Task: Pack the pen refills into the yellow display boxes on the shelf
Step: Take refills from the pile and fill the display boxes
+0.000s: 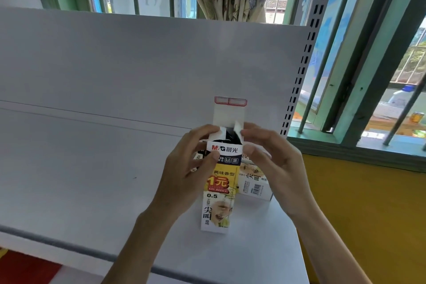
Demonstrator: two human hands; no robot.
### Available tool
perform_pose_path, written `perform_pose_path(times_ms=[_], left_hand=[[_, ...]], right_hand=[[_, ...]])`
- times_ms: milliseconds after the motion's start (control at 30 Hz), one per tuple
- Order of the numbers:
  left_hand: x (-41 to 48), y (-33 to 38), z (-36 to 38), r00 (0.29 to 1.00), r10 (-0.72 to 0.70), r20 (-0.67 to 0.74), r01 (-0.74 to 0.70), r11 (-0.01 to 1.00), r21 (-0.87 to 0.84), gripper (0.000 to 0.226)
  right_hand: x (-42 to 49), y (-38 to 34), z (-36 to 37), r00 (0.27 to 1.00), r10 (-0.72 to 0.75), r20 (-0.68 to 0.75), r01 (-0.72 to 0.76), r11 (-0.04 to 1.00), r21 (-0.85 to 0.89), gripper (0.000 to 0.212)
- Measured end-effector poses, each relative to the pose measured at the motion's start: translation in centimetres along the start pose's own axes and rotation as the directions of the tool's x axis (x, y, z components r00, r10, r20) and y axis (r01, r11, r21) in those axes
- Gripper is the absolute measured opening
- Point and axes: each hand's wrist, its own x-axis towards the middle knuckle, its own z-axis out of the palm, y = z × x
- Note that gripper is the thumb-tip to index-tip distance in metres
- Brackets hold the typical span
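Note:
A tall yellow-and-white display box [218, 200] stands upright on the white shelf [92, 168], its top lid flap raised. Dark pen refills [230, 137] show inside its open top. My left hand [191, 168] grips the box's upper left side, thumb across the front label and fingers at the left small flap. My right hand [269, 161] holds the upper right side, fingertips pinching the right small flap. Behind it lies a second box of the same kind [254, 182] on its side, partly hidden by my right hand. More box edges peek out behind my left hand.
The white shelf back panel [149, 64] rises behind the boxes, with a slotted metal upright [299, 71] at its right end. The shelf's front edge [69, 246] runs across the lower left. A yellow wall [368, 214] and barred windows stand to the right.

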Motion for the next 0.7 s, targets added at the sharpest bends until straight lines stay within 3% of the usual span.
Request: perform_pose_path(times_ms=[233,367,500,633,700], left_hand=[[0.8,-0.2,-0.1,0.999,-0.008,0.043,0.009,1.000,-0.014,0.029],[0.8,-0.7,0.2,0.999,-0.010,0.043,0.012,0.999,-0.044,0.033],[0.4,-1.6,0.5,1.000,-0.025,0.008,0.025,0.997,-0.066,0.038],[0.0,-1.5,0.9,0.999,0.021,-0.037,-0.023,0.998,-0.059,0.048],[0.0,-1.6,1.1,0.998,0.006,-0.058,-0.013,0.994,-0.110,0.052]], right_hand=[[1.2,-0.1,0.2,0.997,-0.042,0.064,0.050,0.991,-0.120,0.016],[1.2,0.7,0.2,0.993,-0.112,0.046,0.115,0.991,-0.074,0.017],[1.2,0.7,0.1,0.995,-0.100,0.026,0.100,0.995,-0.016,0.021],[1.4,0.0,0.2,0.989,-0.094,0.114,0.100,0.993,-0.054,0.033],[1.5,-0.4,0.3,0.994,-0.056,0.098,0.058,0.998,-0.010,0.028]])
